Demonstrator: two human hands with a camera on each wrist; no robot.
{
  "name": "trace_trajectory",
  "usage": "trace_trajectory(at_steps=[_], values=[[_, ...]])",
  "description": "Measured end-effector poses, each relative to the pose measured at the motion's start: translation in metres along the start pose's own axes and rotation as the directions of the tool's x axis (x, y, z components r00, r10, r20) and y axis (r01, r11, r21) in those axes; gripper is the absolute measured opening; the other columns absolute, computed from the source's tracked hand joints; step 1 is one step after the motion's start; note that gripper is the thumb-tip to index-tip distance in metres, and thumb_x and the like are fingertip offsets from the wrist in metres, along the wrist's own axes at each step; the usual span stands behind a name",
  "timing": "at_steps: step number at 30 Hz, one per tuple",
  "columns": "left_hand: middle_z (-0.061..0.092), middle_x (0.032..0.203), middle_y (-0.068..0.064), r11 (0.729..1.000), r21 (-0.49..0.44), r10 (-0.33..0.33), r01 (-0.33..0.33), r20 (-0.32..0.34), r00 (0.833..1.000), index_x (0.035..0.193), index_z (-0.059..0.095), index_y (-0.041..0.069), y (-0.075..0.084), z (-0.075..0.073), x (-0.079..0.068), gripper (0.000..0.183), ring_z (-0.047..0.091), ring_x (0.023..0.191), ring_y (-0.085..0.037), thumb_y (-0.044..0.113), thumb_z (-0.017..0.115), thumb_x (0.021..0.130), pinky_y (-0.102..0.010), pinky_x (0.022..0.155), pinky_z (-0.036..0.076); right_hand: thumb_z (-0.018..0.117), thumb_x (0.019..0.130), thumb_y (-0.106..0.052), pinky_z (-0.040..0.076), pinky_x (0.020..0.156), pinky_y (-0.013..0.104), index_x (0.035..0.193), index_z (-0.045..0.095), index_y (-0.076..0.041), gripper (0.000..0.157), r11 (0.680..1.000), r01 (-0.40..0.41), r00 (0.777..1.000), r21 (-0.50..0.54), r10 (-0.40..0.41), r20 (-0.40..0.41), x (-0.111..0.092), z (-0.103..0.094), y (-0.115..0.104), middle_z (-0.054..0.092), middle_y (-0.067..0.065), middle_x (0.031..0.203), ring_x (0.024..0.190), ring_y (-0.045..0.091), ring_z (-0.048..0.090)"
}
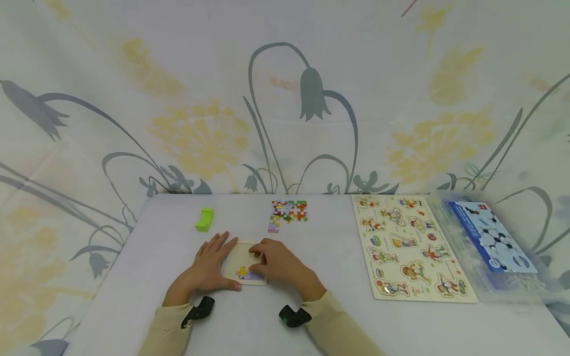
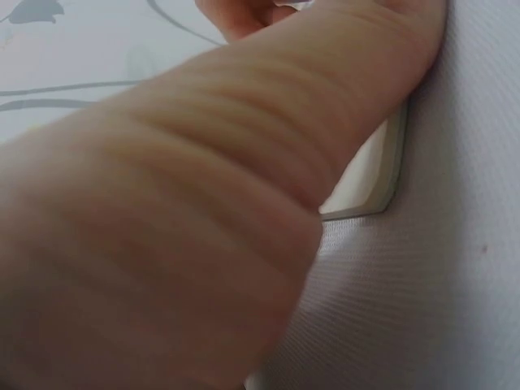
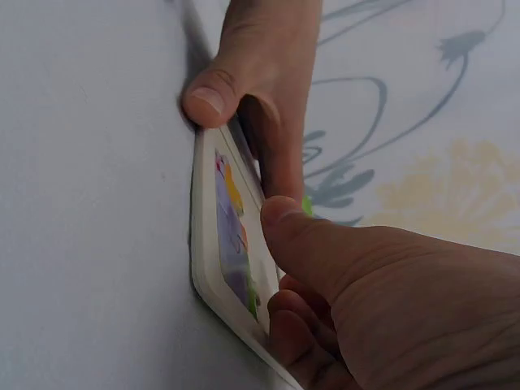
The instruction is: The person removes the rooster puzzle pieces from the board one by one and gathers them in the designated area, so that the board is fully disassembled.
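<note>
A small square puzzle frame lies on the white table, with a few joined jigsaw pieces in yellow and purple along its near edge. My left hand rests spread over its left side, thumb at the near left corner. Over the right side is my right hand, its fingers loosely curled and apart from the thumb. In the right wrist view that thumb reaches over the frame beside the pieces, and nothing shows in its grasp. The left wrist view shows mostly the left hand and one frame corner.
Beyond the frame lies a partly joined jigsaw picture, with a loose piece below it. A bright green block stands at the back left. To the right are a wooden figure puzzle board and a clear plastic box with a blue-and-white booklet.
</note>
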State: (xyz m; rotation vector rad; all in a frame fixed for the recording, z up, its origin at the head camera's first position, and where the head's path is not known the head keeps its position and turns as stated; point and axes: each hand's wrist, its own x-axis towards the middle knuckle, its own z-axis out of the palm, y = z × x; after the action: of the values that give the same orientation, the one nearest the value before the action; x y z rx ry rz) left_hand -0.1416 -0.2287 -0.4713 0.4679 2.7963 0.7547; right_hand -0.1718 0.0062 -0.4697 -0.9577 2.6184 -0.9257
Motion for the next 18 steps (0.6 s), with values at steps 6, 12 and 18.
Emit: trace_trajectory(at_steps=[6,12,18], values=[[0.019,0.167,-0.027,1.0,-0.002,-0.005,0.005,0.002,1.0,0.158,0.033,0.004,0.001,-0.001,0.0,0.12,0.011,0.154,-0.052,0.05,0.094,0.065,-0.072,0.12,0.007,0.079,0.09,-0.03,0.044,0.07,0.015,0.118,0.076,-0.01,0.035,0.997,-0.009,1.0,-0.083,0.012,0.028,0.001,0.006,-0.008,0.065,-0.004,0.094,0.075,0.0,0.049],[0.021,0.166,-0.028,1.0,0.003,0.0,0.0,-0.001,1.0,0.158,0.034,0.002,0.004,-0.003,0.0,0.12,0.012,0.154,-0.052,0.049,0.094,0.065,-0.072,0.12,0.008,0.083,0.087,-0.025,0.045,0.069,0.015,0.107,0.08,-0.009,0.026,0.998,-0.011,1.0,-0.06,0.012,0.021,0.0,0.005,-0.013,0.071,-0.004,0.091,0.076,0.0,0.051],[0.021,0.167,-0.027,1.0,0.007,-0.008,0.008,-0.001,1.0,0.158,0.034,0.004,0.004,-0.002,-0.001,0.12,0.012,0.154,-0.052,0.048,0.095,0.064,-0.072,0.12,0.007,0.084,0.086,-0.023,0.045,0.068,0.014,0.103,0.081,-0.011,0.021,0.999,-0.035,0.999,-0.041,0.037,0.037,-0.001,0.007,-0.016,0.069,-0.006,0.09,0.075,-0.001,0.051]])
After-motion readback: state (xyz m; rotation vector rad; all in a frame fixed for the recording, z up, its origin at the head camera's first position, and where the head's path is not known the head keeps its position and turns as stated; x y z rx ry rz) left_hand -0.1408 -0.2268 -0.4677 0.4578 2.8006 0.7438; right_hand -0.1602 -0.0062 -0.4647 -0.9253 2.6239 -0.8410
